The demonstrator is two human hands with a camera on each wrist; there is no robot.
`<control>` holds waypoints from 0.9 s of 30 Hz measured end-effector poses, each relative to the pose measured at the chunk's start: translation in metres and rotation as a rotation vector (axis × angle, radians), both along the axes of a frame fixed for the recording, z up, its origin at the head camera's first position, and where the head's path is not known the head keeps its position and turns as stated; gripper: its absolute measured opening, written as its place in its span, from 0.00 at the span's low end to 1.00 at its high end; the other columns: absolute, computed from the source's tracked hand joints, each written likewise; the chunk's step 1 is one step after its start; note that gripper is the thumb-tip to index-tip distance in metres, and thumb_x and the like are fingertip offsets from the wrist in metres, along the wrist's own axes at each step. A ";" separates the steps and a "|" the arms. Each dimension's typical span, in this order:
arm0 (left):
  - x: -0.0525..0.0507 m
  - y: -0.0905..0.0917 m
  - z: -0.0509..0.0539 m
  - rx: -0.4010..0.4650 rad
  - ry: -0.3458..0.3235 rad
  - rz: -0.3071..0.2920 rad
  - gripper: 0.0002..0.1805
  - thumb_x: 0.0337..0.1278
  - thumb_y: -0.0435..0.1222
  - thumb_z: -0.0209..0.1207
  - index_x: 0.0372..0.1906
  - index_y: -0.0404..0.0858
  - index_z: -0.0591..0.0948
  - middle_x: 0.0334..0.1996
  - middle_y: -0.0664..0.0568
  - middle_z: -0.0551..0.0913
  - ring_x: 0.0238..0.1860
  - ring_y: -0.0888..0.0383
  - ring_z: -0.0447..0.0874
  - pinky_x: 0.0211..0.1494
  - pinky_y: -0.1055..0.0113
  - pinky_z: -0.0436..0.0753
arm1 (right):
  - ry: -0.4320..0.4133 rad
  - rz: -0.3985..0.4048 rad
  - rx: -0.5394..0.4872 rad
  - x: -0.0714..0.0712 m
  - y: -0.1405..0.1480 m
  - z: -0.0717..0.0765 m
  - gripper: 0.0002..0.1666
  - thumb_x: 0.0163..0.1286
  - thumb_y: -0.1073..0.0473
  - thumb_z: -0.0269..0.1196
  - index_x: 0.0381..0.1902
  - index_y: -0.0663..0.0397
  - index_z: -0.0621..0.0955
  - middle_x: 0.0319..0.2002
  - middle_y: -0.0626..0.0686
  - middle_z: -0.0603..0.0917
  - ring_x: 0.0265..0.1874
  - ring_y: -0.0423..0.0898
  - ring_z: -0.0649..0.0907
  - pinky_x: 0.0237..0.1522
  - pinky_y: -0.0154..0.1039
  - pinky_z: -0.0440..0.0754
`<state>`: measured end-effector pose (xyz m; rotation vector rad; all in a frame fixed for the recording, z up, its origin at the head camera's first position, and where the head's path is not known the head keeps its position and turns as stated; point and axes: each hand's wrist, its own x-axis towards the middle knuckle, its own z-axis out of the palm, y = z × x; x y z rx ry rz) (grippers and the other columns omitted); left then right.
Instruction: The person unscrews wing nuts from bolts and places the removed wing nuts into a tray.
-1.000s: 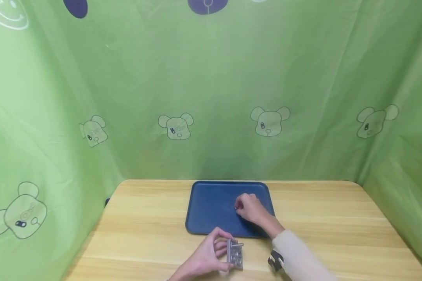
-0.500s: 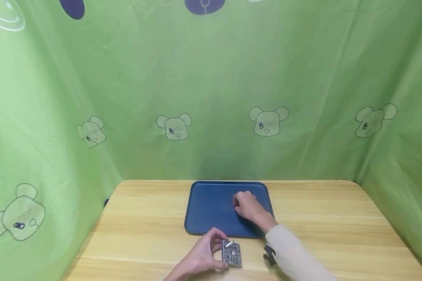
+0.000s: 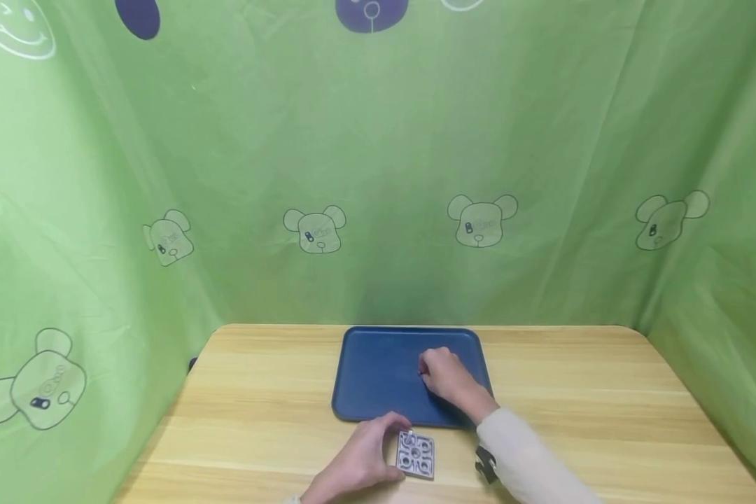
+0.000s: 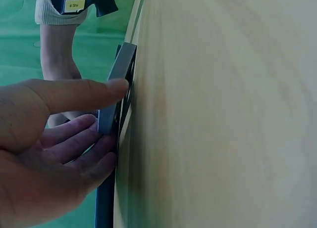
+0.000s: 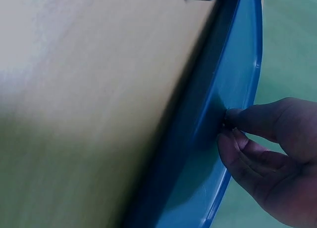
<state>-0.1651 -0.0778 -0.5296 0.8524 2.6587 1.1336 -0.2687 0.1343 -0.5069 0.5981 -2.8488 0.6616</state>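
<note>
Near the table's front edge my left hand point(image 3: 367, 451) grips a grey square metal plate point(image 3: 425, 458) by its left side, thumb below and fingers above. Several round recesses mark the plate's face, and a short pale pin point(image 3: 409, 437) stands out near its upper left corner. In the left wrist view the thumb presses the plate's edge point(image 4: 116, 72). Over the right part of a blue tray point(image 3: 378, 371), my right hand point(image 3: 450, 378) has its fingertips pinched together. A tiny dark piece point(image 5: 226, 124) shows between them in the right wrist view; its kind is mostly hidden.
The tray's raised rim point(image 3: 335, 385) runs between the two hands. Both lie over a light wooden table point(image 3: 258, 392). A green patterned curtain point(image 3: 390, 140) encloses the back and sides. A black strap device point(image 3: 486, 464) hangs by the right sleeve.
My left hand has turned the plate so its recessed face is toward the head camera, and the pin now looks short. The right hand has shifted slightly left, still pinching over the tray.
</note>
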 end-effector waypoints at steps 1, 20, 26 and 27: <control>0.000 0.000 0.000 -0.009 0.010 0.004 0.38 0.30 0.32 0.82 0.57 0.45 0.81 0.52 0.62 0.84 0.57 0.62 0.79 0.67 0.63 0.80 | 0.006 0.004 0.001 0.000 0.000 0.000 0.09 0.54 0.74 0.69 0.25 0.56 0.84 0.24 0.51 0.84 0.26 0.50 0.84 0.30 0.45 0.90; -0.004 -0.015 0.010 0.037 -0.011 0.047 0.40 0.33 0.38 0.83 0.60 0.40 0.81 0.55 0.55 0.85 0.56 0.60 0.82 0.66 0.62 0.83 | 0.028 -0.056 -0.045 0.006 0.029 0.003 0.18 0.63 0.60 0.73 0.48 0.64 0.85 0.42 0.61 0.86 0.45 0.60 0.85 0.51 0.58 0.89; -0.016 -0.053 0.021 0.156 0.068 0.156 0.26 0.63 0.40 0.68 0.63 0.35 0.78 0.59 0.46 0.83 0.60 0.51 0.81 0.69 0.51 0.81 | 0.134 -0.064 -0.053 0.024 0.051 -0.001 0.29 0.68 0.56 0.70 0.61 0.67 0.79 0.56 0.70 0.82 0.56 0.68 0.81 0.61 0.67 0.81; -0.019 -0.061 0.023 0.150 0.094 0.170 0.26 0.66 0.42 0.65 0.65 0.35 0.77 0.62 0.45 0.81 0.63 0.49 0.78 0.72 0.48 0.78 | 0.134 -0.067 -0.053 0.028 0.055 -0.001 0.31 0.69 0.55 0.69 0.64 0.68 0.77 0.59 0.71 0.80 0.59 0.69 0.79 0.63 0.68 0.79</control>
